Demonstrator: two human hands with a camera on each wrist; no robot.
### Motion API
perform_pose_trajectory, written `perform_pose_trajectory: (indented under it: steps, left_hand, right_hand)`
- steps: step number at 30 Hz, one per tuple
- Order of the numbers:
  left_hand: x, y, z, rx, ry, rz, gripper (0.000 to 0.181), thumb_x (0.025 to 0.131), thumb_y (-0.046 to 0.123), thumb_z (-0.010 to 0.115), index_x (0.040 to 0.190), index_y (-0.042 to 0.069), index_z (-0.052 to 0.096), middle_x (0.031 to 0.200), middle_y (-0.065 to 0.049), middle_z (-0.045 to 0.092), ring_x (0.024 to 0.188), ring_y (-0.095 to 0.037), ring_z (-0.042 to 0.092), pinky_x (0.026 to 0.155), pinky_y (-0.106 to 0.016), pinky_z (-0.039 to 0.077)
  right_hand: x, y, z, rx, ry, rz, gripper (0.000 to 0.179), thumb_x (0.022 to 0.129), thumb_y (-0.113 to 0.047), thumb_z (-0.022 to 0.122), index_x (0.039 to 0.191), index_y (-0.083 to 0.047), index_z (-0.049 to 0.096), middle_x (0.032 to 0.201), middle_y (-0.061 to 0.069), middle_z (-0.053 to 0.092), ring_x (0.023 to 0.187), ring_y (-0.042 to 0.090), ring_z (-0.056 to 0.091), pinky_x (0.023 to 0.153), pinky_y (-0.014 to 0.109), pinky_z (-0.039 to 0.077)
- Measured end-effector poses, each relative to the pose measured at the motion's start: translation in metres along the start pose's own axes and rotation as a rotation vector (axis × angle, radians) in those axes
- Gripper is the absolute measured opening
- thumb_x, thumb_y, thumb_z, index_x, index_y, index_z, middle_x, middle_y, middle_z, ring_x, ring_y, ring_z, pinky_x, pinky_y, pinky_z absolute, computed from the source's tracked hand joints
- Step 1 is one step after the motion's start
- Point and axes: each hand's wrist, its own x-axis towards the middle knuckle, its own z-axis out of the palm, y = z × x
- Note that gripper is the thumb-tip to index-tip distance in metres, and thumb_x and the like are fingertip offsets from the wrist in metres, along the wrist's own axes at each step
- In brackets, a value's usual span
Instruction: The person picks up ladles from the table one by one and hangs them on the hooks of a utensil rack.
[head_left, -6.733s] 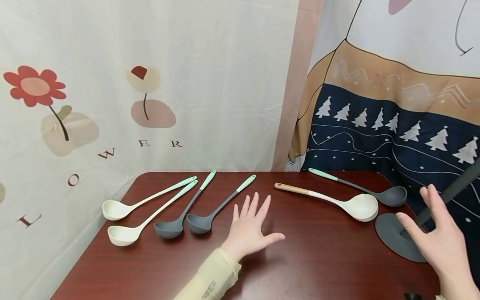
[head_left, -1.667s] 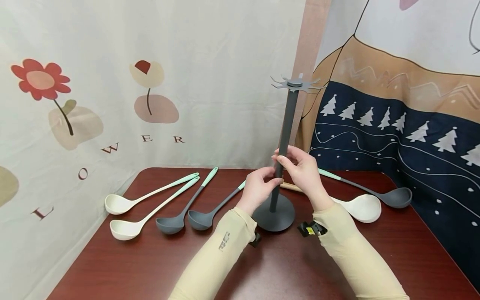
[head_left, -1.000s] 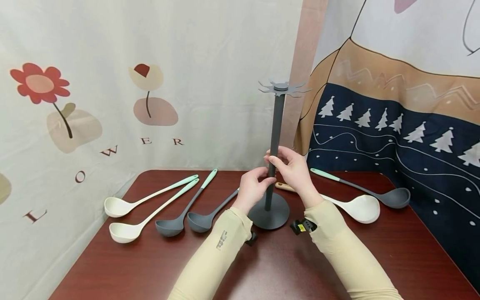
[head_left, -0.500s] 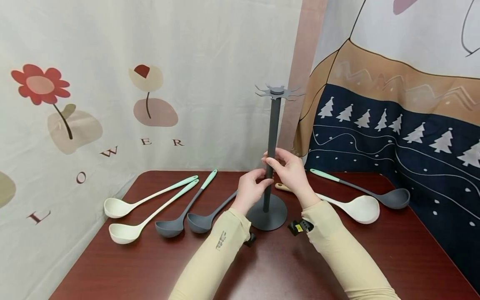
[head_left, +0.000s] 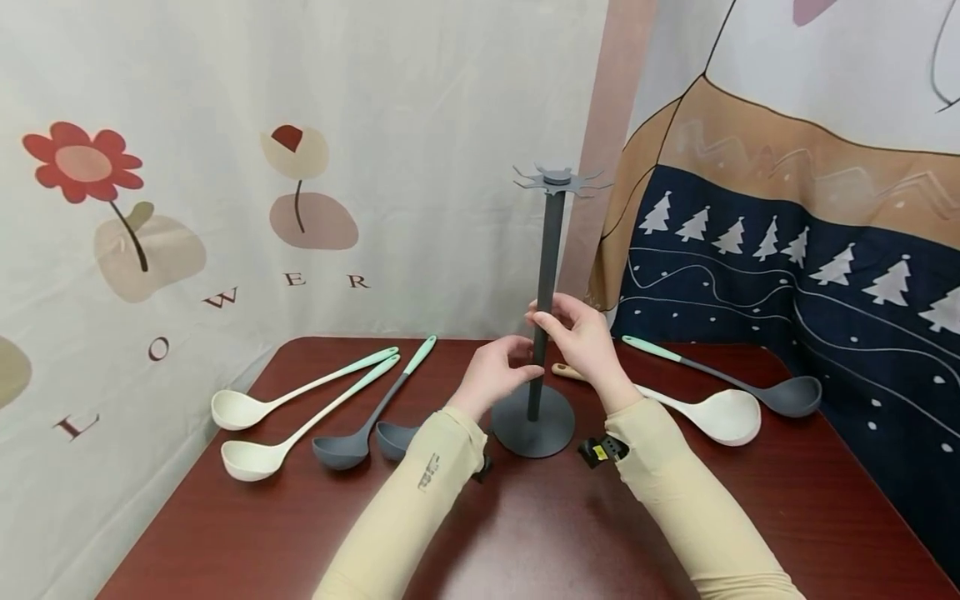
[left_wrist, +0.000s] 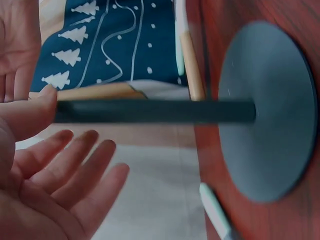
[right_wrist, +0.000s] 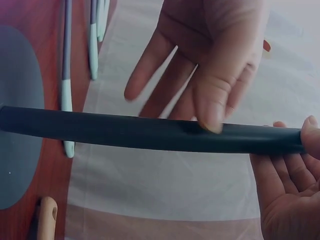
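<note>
A dark grey utensil stand [head_left: 550, 242] with a round base and a ring of hooks on top stands upright on the table. My right hand [head_left: 588, 343] holds its pole at mid-height between thumb and fingers. Slightly lower, my left hand [head_left: 493, 377] has its fingers spread off the pole, as the left wrist view shows. Its thumb [right_wrist: 212, 112] lies at the pole; whether it touches cannot be told. Left of the stand lie two white ladles [head_left: 251, 460] and two grey ladles [head_left: 341, 451] with mint handles, one partly behind my left sleeve.
On the right lie a white ladle [head_left: 726, 417] with a wooden handle, partly behind my right hand, and a grey ladle [head_left: 791, 396] with a mint handle. The dark red table [head_left: 555, 533] backs onto printed curtains [head_left: 450, 167].
The stand has come from the right edge to mid-table, held by both hands, and its tilted pole has straightened. Just now my left fingers have loosened and drawn left from the pole.
</note>
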Motion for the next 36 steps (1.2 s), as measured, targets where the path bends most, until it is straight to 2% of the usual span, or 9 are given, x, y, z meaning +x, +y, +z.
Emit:
perform_pose_trajectory:
  steps: [3,10,18,30,33,36]
  left_hand:
    - [0.001,-0.002,-0.007,0.053,-0.026,-0.034,0.048,0.089,0.027,0.076,0.131,0.011,0.062,0.122,-0.007,0.067,0.114,-0.026,0.062,0.090,-0.043,0.052]
    - [0.002,-0.008,-0.022,0.181,-0.027,-0.115,0.069,0.086,0.034,0.078,0.144,0.010,0.050,0.133,-0.012,0.061,0.119,-0.027,0.058,0.095,-0.046,0.049]
    - [0.010,-0.017,-0.029,0.370,-0.049,-0.174,0.071,0.085,0.036,0.079,0.144,0.010,0.050,0.138,-0.012,0.057,0.121,-0.030,0.057,0.095,-0.048,0.049]
    - [0.020,-0.040,-0.030,0.497,-0.079,-0.270,0.069,0.083,0.038,0.080,0.141,0.010,0.054,0.133,-0.011,0.060,0.114,-0.029,0.060,0.088,-0.047,0.052]
    - [0.020,-0.044,-0.029,0.516,-0.094,-0.293,0.063,0.083,0.036,0.081,0.135,0.009,0.058,0.125,-0.009,0.064,0.104,-0.027,0.063,0.080,-0.044,0.053]
    - [0.021,-0.049,-0.027,0.531,-0.109,-0.319,0.042,0.082,0.035,0.081,0.110,0.009,0.065,0.100,-0.006,0.066,0.085,-0.023,0.063,0.067,-0.039,0.050]
  right_hand:
    - [0.000,0.000,-0.001,-0.015,0.006,0.000,0.024,0.098,-0.024,0.064,0.115,-0.009,0.069,0.102,0.009,0.073,0.097,0.023,0.069,0.094,0.046,0.050]
    - [0.000,0.000,-0.001,-0.016,0.004,-0.008,0.024,0.098,-0.023,0.064,0.115,-0.008,0.069,0.100,0.010,0.073,0.094,0.023,0.069,0.091,0.044,0.051]
    - [0.001,0.001,0.001,-0.020,0.011,-0.003,0.022,0.098,-0.022,0.064,0.115,-0.009,0.069,0.100,0.009,0.073,0.095,0.023,0.069,0.090,0.044,0.052]
    - [-0.001,0.001,0.002,-0.033,0.011,0.004,0.020,0.099,-0.023,0.064,0.113,-0.011,0.069,0.099,0.006,0.073,0.092,0.021,0.068,0.087,0.043,0.051]
    - [-0.001,0.002,0.003,-0.032,0.012,0.002,0.020,0.098,-0.023,0.064,0.113,-0.010,0.069,0.099,0.006,0.073,0.091,0.021,0.068,0.085,0.042,0.052]
    - [-0.001,0.002,0.003,-0.031,0.013,-0.003,0.021,0.098,-0.023,0.064,0.113,-0.010,0.069,0.099,0.005,0.073,0.090,0.020,0.069,0.084,0.041,0.052]
